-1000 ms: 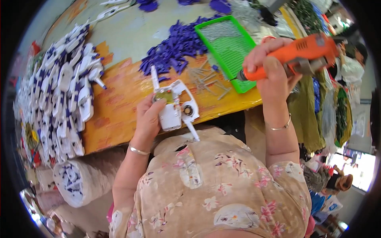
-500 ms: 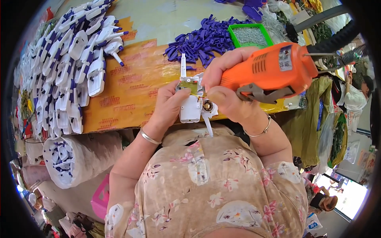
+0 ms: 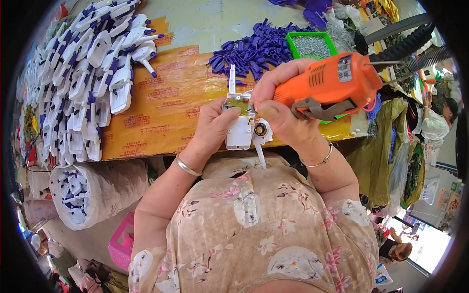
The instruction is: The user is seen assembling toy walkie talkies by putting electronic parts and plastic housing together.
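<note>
The opened white casing (image 3: 239,136) sits at the near edge of the table (image 3: 163,105), between the hands; the left hand (image 3: 212,124) pinches its left side, thumb at the green circuit board (image 3: 236,104); the right hand (image 3: 288,119) is wrapped round an orange power driver (image 3: 330,83), whose tip the fingers hide; the casing looks light, stiff and rather slick, best held by its outer walls; the board and the thin wires near the round part (image 3: 260,129) seem fragile, poor places to press; the driver looks heavier, bulky and hard, and its thick body offers the surest hold.
</note>
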The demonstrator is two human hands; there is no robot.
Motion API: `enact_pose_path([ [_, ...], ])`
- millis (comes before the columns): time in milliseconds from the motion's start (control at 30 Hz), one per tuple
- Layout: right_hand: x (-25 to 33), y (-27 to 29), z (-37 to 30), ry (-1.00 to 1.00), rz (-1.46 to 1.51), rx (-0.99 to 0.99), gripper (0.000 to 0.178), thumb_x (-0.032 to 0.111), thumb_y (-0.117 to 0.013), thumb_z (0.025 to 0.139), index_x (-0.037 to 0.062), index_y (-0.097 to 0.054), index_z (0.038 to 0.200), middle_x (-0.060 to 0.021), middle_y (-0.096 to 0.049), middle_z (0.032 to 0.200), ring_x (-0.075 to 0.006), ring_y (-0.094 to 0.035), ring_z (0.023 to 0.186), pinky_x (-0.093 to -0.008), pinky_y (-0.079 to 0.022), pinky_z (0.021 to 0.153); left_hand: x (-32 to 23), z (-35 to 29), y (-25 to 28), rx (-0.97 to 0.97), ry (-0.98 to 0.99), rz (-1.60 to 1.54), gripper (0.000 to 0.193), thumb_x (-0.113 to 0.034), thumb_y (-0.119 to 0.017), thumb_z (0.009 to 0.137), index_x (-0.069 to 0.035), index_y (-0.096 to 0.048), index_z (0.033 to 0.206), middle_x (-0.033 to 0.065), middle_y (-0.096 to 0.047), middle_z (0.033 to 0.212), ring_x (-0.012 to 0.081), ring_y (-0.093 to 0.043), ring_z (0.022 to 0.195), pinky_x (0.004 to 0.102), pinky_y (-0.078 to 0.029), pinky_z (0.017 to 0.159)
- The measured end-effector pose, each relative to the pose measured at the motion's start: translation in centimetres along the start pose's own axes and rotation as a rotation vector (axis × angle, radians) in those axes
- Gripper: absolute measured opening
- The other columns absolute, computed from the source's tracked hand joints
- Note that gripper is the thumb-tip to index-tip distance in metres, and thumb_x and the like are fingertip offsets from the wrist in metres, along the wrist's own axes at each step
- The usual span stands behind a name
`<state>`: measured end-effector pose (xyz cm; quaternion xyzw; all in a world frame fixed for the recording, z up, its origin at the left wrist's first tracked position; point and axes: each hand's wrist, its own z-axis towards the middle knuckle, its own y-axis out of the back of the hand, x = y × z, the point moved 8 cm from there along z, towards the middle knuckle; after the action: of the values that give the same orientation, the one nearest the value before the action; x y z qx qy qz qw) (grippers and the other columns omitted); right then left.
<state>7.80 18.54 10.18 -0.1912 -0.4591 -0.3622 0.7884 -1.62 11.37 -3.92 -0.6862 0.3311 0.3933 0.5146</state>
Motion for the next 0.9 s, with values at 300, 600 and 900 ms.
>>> enact_pose_path([
  [300, -0.9, -0.5, 0.1, -0.014, -0.001, 0.004, 0.026, 0.008, -0.071, 0.076, 0.0043, -0.045, 0.078, -0.0067, -0.057, 0.066, -0.0120, -0.055, 0.056, -0.0260, -0.048, 0.052, -0.1, 0.0, 0.0, 0.002, 0.014, -0.034, 0.019, -0.008, -0.053, 0.085, 0.003, -0.062, 0.099, 0.0055, -0.066, 0.081, 0.0079, -0.060, 0.065, 0.0225, -0.049, 0.057],
  [600, 0.2, 0.4, 0.4, 0.016, 0.147, -0.050, 0.029, 0.014, -0.072, 0.075, 0.0026, -0.047, 0.084, -0.0076, -0.055, 0.063, -0.0153, -0.055, 0.055, -0.0275, -0.048, 0.051, 0.3, 0.1, 0.0, 0.010, 0.070, -0.065, 0.021, -0.006, -0.053, 0.085, 0.004, -0.061, 0.102, 0.0069, -0.066, 0.085, 0.0095, -0.062, 0.069, 0.0235, -0.051, 0.061],
  [900, 3.1, 4.5, -3.9, 0.271, -0.627, -0.211, 0.039, 0.009, -0.067, 0.078, -0.0004, -0.049, 0.111, -0.0115, -0.055, 0.099, -0.0200, -0.053, 0.085, -0.0296, -0.045, 0.075, -0.1, -0.5, -1.2, 0.059, 0.193, -0.314, 0.035, 0.002, -0.044, 0.083, 0.004, -0.051, 0.117, 0.0119, -0.063, 0.099, 0.0179, -0.065, 0.082, 0.0306, -0.055, 0.074],
])
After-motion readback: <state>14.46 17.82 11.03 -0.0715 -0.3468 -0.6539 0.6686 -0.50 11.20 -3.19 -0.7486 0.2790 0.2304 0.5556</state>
